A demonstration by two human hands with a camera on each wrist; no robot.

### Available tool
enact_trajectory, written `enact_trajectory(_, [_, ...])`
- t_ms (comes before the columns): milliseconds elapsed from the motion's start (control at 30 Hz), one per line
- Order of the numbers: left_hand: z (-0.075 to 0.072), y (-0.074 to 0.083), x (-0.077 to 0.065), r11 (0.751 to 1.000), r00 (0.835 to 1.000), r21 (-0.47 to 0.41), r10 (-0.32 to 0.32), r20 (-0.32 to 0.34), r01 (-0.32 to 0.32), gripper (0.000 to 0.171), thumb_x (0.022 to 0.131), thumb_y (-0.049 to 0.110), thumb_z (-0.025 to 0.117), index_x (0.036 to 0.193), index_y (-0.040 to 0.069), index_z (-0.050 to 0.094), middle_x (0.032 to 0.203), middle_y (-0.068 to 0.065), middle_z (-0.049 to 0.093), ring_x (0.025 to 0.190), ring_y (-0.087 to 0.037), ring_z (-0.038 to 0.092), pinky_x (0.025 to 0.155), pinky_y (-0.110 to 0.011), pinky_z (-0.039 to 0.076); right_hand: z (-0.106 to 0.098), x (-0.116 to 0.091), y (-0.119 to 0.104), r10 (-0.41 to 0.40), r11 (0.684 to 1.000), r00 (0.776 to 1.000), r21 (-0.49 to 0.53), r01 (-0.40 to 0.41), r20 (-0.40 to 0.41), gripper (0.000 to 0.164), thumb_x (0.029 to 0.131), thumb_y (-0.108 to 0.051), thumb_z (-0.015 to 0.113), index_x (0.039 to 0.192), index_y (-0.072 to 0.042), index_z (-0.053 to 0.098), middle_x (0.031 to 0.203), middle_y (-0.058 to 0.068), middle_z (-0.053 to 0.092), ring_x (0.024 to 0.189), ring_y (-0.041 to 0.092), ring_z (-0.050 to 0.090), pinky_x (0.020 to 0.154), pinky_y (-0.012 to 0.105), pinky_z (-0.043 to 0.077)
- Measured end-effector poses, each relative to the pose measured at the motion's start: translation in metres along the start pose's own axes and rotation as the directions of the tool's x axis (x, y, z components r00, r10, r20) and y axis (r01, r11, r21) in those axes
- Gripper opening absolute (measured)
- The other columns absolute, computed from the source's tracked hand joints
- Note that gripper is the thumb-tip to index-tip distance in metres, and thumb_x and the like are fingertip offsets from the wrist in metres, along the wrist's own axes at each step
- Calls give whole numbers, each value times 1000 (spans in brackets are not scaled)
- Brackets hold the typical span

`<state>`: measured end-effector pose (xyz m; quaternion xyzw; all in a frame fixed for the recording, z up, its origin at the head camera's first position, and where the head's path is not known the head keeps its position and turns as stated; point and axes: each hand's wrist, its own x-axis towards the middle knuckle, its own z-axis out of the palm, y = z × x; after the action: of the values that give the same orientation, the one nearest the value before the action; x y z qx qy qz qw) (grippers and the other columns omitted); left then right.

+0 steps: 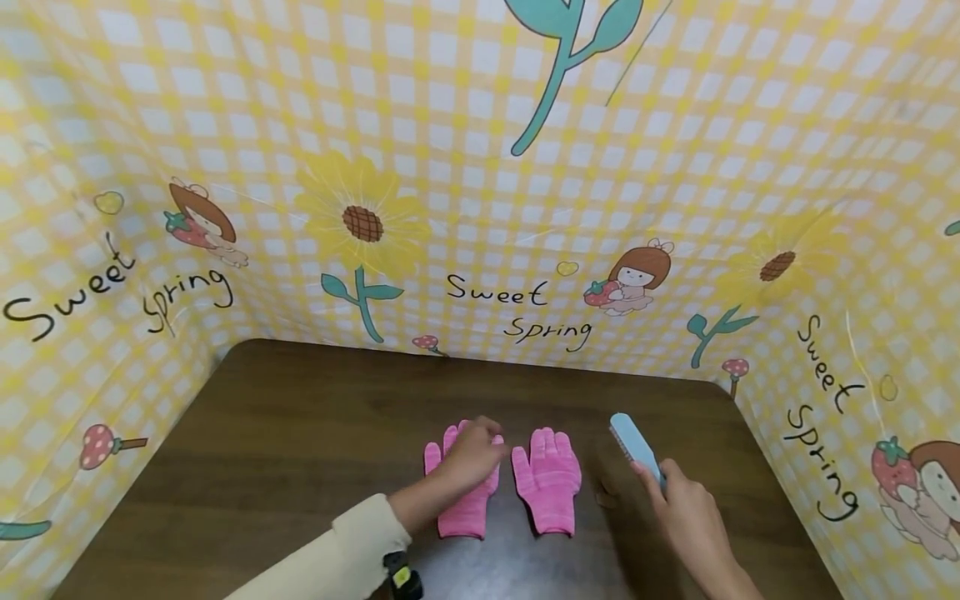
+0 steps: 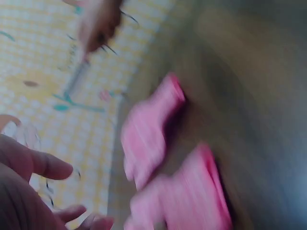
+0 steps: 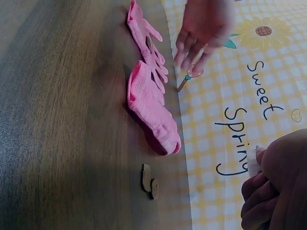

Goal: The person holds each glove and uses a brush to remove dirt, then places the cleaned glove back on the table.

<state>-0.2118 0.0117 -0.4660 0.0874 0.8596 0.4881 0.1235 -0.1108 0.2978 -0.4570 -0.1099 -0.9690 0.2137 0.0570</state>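
Two pink knitted gloves lie flat, side by side on the dark wooden table [image 1: 315, 442]. My left hand [image 1: 468, 454] hovers over the left glove [image 1: 465, 512], fingers loosely bent and holding nothing; in the right wrist view that hand [image 3: 208, 24] is off the table. The right glove [image 1: 551, 483] lies between my hands, cuff toward me. To its right, my right hand [image 1: 686, 508] grips a light blue brush [image 1: 633, 442] by its handle, head tilted up and away, bristles facing left. The brush is mostly hidden behind the fingers in the right wrist view.
Two small brown flat pieces [image 3: 146, 178] lie on the table right of the right glove. A yellow checked cloth [image 1: 480, 208] with printed flowers and lettering walls the table at the back and both sides.
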Motion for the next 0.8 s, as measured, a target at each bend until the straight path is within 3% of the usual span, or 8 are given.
enact_trajectory(100, [-19, -22, -6, 973, 985, 225, -11, -172, 50, 50, 77, 19, 77, 118, -4, 61, 114, -23, 59, 107, -38, 55, 91, -52, 49, 0, -1, -1, 13, 1000, 1000, -3, -13, 25, 49, 106, -48, 49, 105, 0, 55, 67, 5, 55, 56, 19, 50, 48, 32, 39])
enact_trajectory(167, [-28, -35, -10, 936, 977, 336, -31, -210, 101, 58, 76, 25, 83, 118, -4, 57, 112, -23, 55, 106, -38, 53, 89, -53, 50, 1, -2, -1, 28, 1000, 999, -3, -28, 44, 50, 106, -49, 47, 107, 1, 55, 68, 5, 56, 56, 18, 50, 48, 31, 40])
enact_trajectory(300, [-34, -55, -16, 876, 985, 466, -56, -163, 127, 79, 77, 46, 86, 122, -9, 51, 113, -27, 52, 103, -41, 53, 86, -56, 53, 4, -3, -1, 28, 1000, 997, -3, -28, 69, 52, 106, -48, 47, 111, 3, 56, 69, 5, 56, 56, 18, 50, 48, 31, 40])
enact_trajectory(400, [-31, -59, -13, 837, 989, 530, -82, -122, 135, 89, 78, 57, 82, 127, -11, 49, 115, -30, 52, 103, -43, 55, 83, -58, 54, 7, -3, 1, 2, 1000, 998, -2, -2, 59, 49, 106, -45, 49, 109, 3, 57, 69, 5, 57, 57, 18, 51, 49, 31, 41])
enact_trajectory(600, [-23, -57, -4, 764, 982, 618, -156, -103, 186, 89, 79, 52, 84, 133, -9, 48, 124, -33, 55, 104, -48, 60, 78, -64, 56, 13, -5, -2, 5, 1000, 997, 2, -5, 71, 50, 105, -47, 50, 109, 2, 59, 71, 4, 59, 59, 18, 52, 50, 31, 42])
enact_trajectory(733, [-18, -57, 0, 752, 982, 633, -170, -88, 187, 82, 78, 46, 85, 130, -8, 51, 120, -29, 60, 100, -45, 63, 76, -64, 57, 15, -7, 0, 17, 1000, 997, -5, -16, 78, 48, 104, -47, 51, 107, 0, 59, 71, 4, 58, 62, 18, 52, 52, 32, 42])
enact_trajectory(800, [-17, -56, 2, 768, 983, 615, -169, -71, 177, 80, 79, 42, 86, 131, -8, 51, 119, -28, 62, 101, -44, 65, 79, -64, 57, 16, -7, 1, 14, 1000, 997, -1, -14, 74, 45, 104, -47, 52, 103, -2, 59, 70, 3, 56, 62, 18, 50, 53, 32, 41])
